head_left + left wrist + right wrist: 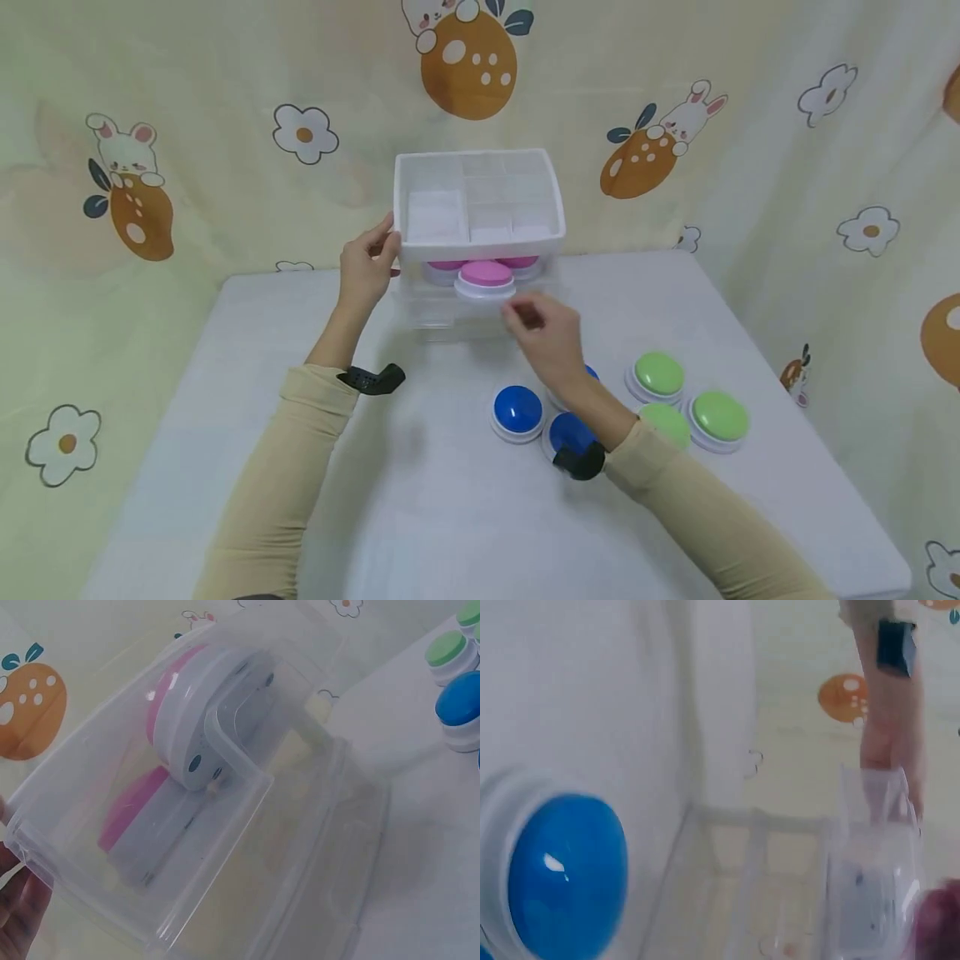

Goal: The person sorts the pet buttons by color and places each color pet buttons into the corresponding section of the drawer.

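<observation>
A storage box with a white compartment tray (435,212) on top and clear drawers (431,312) below stands at the back of the table. Pink-topped push buttons (486,273) with white bases lie in the upper drawer, also visible through its clear wall in the left wrist view, one tilted against another. My left hand (365,265) grips the box's left front corner, thumb in front. My right hand (551,333) is just in front of the drawer, beside the foremost pink button, its fingers curled with nothing visible in them. A blurred pinkish shape fills the right wrist view's lower right corner.
Three blue-topped buttons (517,410) stand on the white table (420,500) under my right forearm, which partly hides them. To their right are three green-topped buttons (720,415). Behind the table hangs a patterned cloth (225,192).
</observation>
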`<state>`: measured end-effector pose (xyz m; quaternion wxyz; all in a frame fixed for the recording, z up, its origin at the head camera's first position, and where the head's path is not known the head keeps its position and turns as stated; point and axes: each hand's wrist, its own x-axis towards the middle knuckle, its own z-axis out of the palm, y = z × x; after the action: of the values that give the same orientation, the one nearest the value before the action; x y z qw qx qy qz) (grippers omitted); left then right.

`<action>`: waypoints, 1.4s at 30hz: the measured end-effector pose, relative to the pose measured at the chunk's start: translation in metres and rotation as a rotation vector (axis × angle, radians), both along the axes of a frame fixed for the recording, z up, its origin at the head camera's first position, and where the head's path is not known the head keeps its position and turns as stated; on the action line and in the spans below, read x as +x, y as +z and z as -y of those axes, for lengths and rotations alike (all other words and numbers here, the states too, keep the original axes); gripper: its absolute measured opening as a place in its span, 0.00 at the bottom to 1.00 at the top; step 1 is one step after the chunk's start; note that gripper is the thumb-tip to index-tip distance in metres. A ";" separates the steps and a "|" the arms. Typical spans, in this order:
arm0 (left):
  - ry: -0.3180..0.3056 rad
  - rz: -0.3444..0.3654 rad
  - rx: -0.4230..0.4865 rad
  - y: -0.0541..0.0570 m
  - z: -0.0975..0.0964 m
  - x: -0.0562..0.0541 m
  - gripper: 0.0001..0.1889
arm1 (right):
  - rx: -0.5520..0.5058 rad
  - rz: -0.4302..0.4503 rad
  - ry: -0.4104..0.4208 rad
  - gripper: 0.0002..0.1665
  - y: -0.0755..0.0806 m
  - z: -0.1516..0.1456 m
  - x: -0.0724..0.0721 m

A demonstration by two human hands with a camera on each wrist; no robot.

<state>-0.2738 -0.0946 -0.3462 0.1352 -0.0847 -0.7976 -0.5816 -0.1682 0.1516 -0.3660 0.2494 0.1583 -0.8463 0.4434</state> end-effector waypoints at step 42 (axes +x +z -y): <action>0.009 0.028 0.008 -0.003 0.001 -0.004 0.21 | 0.551 -0.206 -0.176 0.07 0.001 -0.002 -0.015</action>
<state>-0.2773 -0.0957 -0.3489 0.1269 -0.0723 -0.7974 -0.5855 -0.1833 0.1540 -0.3653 0.3191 0.1899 -0.9154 0.1556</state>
